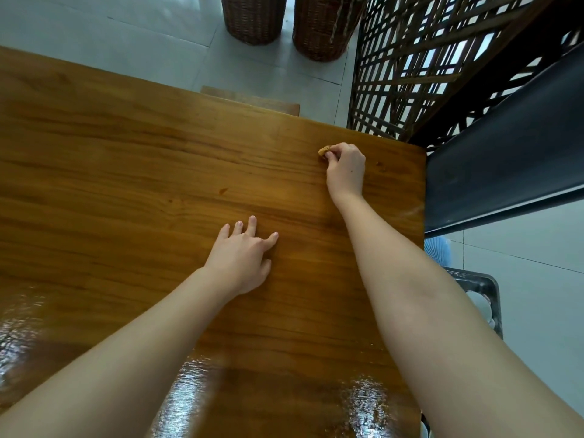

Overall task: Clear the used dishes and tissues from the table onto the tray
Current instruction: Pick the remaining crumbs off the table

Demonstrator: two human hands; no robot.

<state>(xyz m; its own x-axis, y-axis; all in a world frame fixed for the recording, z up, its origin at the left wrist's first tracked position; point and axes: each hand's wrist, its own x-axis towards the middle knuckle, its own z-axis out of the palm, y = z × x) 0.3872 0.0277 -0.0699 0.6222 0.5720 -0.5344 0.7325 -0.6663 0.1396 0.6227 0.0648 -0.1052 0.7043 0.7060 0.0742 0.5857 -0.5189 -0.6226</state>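
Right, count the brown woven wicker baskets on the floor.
2: the left brown wicker basket beyond the wooden table, the right wicker basket beside it, by the lattice screen. Others may be hidden.

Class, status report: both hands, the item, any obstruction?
Left hand open, resting on the table. Right hand pinching a small tan scrap near the far right corner. Nothing in its way.
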